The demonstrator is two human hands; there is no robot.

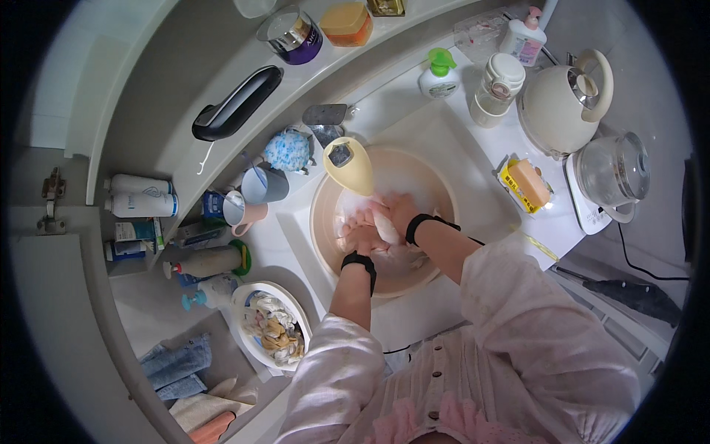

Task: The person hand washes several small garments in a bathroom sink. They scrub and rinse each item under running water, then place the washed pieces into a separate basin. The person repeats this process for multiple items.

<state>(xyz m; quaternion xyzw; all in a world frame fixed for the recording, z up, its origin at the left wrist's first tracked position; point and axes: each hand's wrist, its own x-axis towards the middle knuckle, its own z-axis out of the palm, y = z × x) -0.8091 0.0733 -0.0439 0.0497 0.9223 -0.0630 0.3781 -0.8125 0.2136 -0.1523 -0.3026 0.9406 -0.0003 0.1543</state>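
Both hands are down in a beige round basin (318,244) of cloudy, sudsy water that stands in the white sink. A bunched piece of white cloth (385,228) pokes up between them. My left hand (360,235) is closed on the cloth from the left, its fingers partly under the suds. Close against it on the right, my right hand (401,212) grips the same cloth, fingers curled and partly hidden. More pale fabric seems to lie under the water, but its shape is unclear. Each wrist wears a black band.
A cream faucet (350,166) overhangs the basin. To the right are a soap bar (529,183) on its yellow wrapper, a cream kettle (558,111) and a glass pot (610,170). Cups (264,184), bottles and a white bin (240,311) of crumpled tissues stand left.
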